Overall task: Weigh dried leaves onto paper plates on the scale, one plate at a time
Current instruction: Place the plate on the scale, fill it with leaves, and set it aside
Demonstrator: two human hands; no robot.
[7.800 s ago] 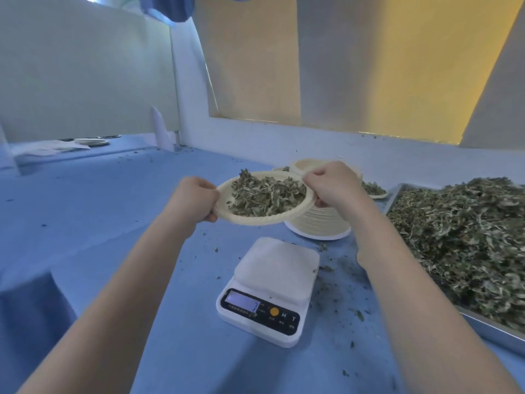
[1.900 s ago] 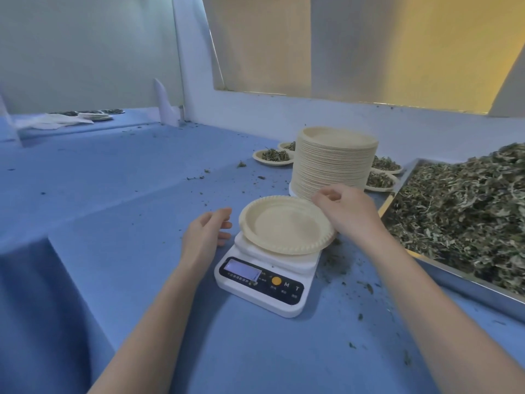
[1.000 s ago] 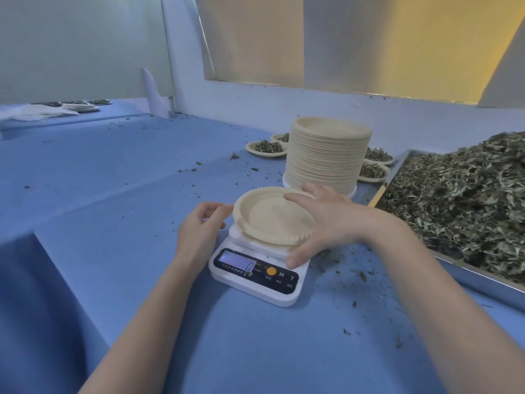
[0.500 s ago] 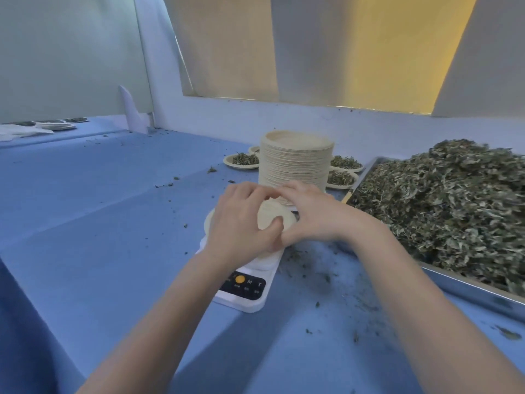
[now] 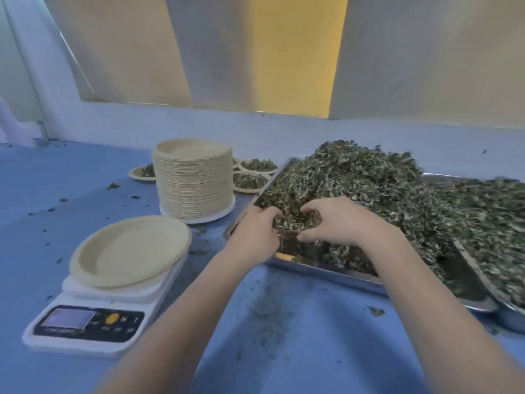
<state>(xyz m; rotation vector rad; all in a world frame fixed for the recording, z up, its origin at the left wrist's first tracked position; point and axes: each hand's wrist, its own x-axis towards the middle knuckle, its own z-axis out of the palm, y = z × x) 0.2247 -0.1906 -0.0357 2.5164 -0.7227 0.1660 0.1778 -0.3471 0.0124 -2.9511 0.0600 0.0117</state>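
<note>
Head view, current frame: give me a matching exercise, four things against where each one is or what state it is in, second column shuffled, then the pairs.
Things:
1. empty plate
2. plate stack
3. hands, left hand and right hand
4. filled plates

Places or states:
A. behind the stack, beside the tray
B. on the scale
C. on the table behind the scale, left of the tray
D. in the tray, gathering leaves

Pairs: 1-B, 2-C, 3-D, 4-A
</note>
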